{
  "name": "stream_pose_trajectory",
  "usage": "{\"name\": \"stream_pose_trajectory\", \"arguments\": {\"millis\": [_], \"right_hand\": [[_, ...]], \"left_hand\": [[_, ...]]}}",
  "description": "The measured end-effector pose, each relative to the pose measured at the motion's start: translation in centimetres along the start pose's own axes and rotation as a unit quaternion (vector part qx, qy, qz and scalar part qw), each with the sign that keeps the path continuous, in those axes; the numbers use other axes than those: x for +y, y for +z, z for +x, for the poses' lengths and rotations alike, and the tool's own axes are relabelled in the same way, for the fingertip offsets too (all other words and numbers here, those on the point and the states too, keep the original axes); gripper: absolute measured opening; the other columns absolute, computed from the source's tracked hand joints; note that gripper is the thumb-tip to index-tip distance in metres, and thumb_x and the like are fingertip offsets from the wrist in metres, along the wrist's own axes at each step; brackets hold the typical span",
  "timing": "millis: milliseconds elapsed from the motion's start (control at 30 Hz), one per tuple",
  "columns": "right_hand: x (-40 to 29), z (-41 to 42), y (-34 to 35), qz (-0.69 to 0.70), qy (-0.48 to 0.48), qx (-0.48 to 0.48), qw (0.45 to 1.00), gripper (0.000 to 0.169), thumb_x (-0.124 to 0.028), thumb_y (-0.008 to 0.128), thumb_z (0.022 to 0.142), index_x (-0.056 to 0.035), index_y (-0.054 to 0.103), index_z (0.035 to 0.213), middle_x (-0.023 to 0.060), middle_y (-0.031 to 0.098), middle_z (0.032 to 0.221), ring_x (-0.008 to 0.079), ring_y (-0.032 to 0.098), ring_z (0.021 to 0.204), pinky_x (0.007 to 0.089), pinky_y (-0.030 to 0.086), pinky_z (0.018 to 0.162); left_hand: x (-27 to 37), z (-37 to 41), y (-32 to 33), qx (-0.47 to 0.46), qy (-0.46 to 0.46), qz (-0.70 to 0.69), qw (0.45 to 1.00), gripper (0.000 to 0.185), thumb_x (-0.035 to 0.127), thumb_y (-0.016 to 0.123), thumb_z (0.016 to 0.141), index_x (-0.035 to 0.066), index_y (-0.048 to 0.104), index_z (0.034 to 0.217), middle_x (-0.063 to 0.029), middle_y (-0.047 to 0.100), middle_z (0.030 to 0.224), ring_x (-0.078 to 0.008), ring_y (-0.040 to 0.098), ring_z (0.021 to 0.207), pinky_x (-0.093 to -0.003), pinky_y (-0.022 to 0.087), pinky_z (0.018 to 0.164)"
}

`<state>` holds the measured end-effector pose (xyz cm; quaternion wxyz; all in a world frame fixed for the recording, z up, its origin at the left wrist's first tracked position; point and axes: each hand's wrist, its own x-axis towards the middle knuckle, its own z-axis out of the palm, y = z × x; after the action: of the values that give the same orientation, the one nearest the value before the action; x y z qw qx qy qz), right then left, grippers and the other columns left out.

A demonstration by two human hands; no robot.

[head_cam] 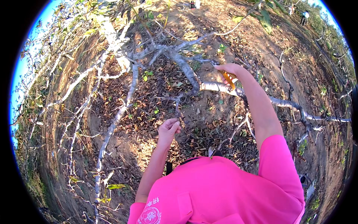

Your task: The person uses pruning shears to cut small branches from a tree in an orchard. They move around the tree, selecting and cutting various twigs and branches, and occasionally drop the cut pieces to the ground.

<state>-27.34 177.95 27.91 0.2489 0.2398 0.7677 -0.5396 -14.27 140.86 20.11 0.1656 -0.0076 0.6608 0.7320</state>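
Note:
My right hand is wrapped around a pair of pruning shears with orange-yellow handles. The shears' blades are mostly hidden, close to the end of a thin grey branch. Lower and to the left, my left hand pinches the tip of a thin twig between thumb and fingers. That twig hangs from a thicker, ringed grey limb. A pale, thick limb passes below my right hand and runs off to the right.
A pale trunk forks at upper left. One long bare branch reaches down on the left, another branch on the right. Dry leaves cover the soil. Two bottles stand far off; a person is at upper right.

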Motion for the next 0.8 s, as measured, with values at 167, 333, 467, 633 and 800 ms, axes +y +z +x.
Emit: {"name": "stream_pose_trajectory", "arguments": {"millis": [167,333,467,633,800], "right_hand": [[-0.1,0.1,0.2,-0.04,-0.04,0.054,0.997,0.048,-0.049,0.063,0.082,-0.0026,0.056,0.074,0.0077,0.057,0.06,0.0168,0.059,0.05,0.0315,0.05,0.045],[-0.2,-0.4,0.6,-0.142,-0.114,0.113,0.977,0.047,-0.045,0.067,0.081,-0.0009,0.055,0.067,0.0066,0.053,0.053,0.0163,0.055,0.044,0.0301,0.045,0.04],[0.4,-3.1,-0.4,-0.067,-0.151,0.147,0.975,0.046,-0.044,0.068,0.08,-0.0039,0.053,0.063,0.0046,0.051,0.051,0.015,0.052,0.043,0.0285,0.044,0.04],[2.8,-9.8,-3.0,0.01,-0.168,0.162,0.972,0.049,-0.05,0.068,0.077,-0.0027,0.06,0.068,0.0036,0.052,0.054,0.012,0.052,0.048,0.0245,0.044,0.049],[7.1,-16.1,-3.5,-0.121,-0.14,0.288,0.94,0.065,-0.062,0.064,0.073,0.0012,0.066,0.086,0.0078,0.061,0.066,0.0179,0.057,0.06,0.0332,0.045,0.059]], "left_hand": [[-0.5,0.0,0.2,-0.001,0.004,-0.009,1.0,0.02,0.008,0.062,0.088,-0.002,0.058,0.105,-0.0054,0.064,0.077,-0.0084,0.059,0.063,-0.0198,0.048,0.057],[-0.4,0.0,0.2,0.006,-0.003,-0.025,1.0,0.02,0.008,0.062,0.088,-0.002,0.058,0.105,-0.0053,0.064,0.077,-0.0083,0.058,0.063,-0.0197,0.048,0.057],[-0.1,-0.1,0.2,0.004,0.001,-0.018,1.0,0.02,0.008,0.061,0.088,-0.002,0.058,0.105,-0.0052,0.064,0.076,-0.0082,0.058,0.062,-0.0197,0.047,0.057],[0.2,-0.3,0.4,0.011,0.009,0.004,1.0,0.018,0.009,0.062,0.088,-0.001,0.059,0.103,-0.0037,0.062,0.072,-0.0081,0.056,0.059,-0.0189,0.044,0.056],[0.5,-0.2,0.5,0.018,-0.016,0.03,0.999,0.021,0.011,0.062,0.088,-0.001,0.059,0.105,-0.0027,0.062,0.073,-0.0076,0.055,0.061,-0.0196,0.044,0.058]]}}
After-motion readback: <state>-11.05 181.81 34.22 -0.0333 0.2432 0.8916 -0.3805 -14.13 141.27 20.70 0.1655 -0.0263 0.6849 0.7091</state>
